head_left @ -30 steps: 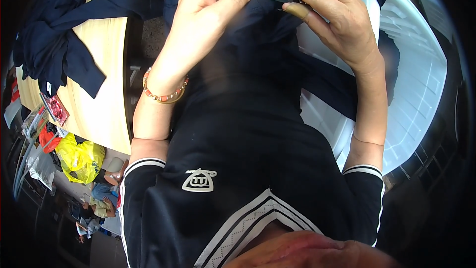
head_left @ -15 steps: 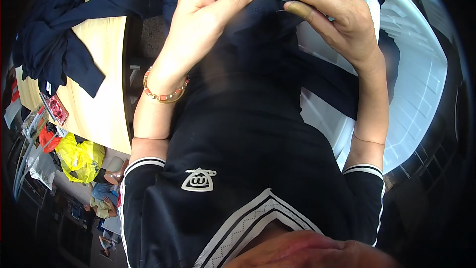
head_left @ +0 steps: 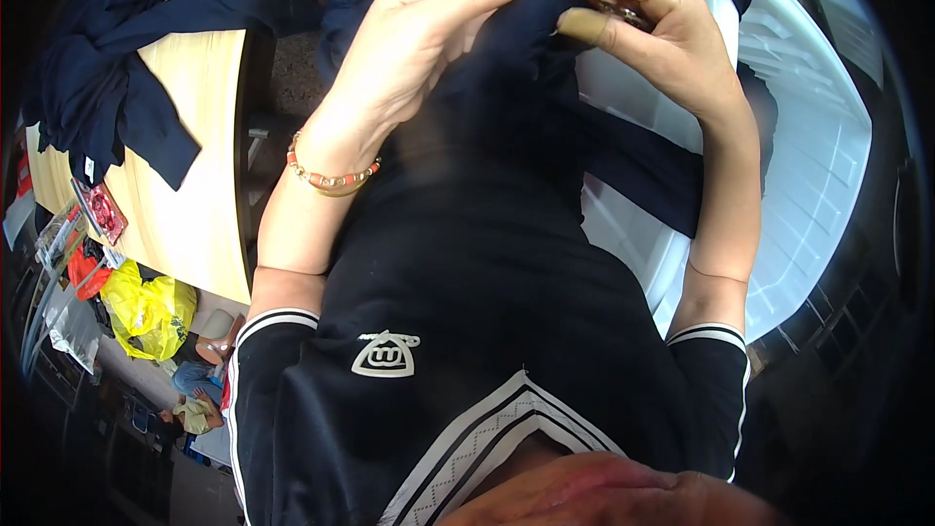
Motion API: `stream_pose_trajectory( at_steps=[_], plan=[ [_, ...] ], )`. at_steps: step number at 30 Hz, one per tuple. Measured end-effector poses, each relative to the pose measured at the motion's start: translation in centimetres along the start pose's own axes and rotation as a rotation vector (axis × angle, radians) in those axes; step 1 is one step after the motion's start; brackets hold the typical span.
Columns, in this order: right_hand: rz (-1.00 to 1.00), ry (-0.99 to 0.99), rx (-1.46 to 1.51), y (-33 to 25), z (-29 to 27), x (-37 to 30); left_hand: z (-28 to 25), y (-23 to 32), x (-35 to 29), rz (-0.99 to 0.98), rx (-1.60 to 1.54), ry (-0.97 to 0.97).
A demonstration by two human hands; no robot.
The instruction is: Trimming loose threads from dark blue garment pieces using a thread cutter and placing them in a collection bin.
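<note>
This single wide fisheye view looks from the wearer's head, facing steeply down. The dark shirt (head_left: 467, 263) is quite near and fills the middle; the hands (head_left: 424, 29) appear toward the upper edge. The surface (head_left: 190, 205) enters at left, and the rim is dark.

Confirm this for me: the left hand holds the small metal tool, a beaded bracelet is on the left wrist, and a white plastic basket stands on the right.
Not quite: the right hand, not the left hand, holds the small metal tool, as the head view shows. The beaded bracelet and the white plastic basket are as you say.
</note>
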State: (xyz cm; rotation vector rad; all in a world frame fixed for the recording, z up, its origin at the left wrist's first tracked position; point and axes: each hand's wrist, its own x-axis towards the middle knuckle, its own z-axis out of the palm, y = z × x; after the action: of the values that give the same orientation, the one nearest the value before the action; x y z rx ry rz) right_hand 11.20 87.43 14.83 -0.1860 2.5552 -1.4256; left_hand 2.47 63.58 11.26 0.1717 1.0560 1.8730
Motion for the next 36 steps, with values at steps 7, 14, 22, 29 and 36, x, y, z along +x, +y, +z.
stream_pose_trajectory(
  at_steps=[7,14,22,29,36],
  plan=[
    [0.134,0.444,0.236,-2.3,-0.9,-0.5,-1.1,-1.2,-0.9,-0.06,0.195,-0.098],
    [-0.028,0.475,0.286,-0.5,-0.3,0.1,-0.4,-2.7,-1.5,0.192,0.332,0.008],
    [0.17,0.469,0.179,-2.4,0.4,-0.2,3.4,-6.2,1.4,0.639,0.972,0.188],
    [-0.192,0.331,-0.027,0.1,-1.0,-1.1,1.3,-6.0,4.3,0.877,1.172,0.319],
    [-0.193,0.494,0.14,2.2,-3.5,-2.3,-0.3,-1.4,-1.2,0.029,0.11,-0.102]
  ],
)
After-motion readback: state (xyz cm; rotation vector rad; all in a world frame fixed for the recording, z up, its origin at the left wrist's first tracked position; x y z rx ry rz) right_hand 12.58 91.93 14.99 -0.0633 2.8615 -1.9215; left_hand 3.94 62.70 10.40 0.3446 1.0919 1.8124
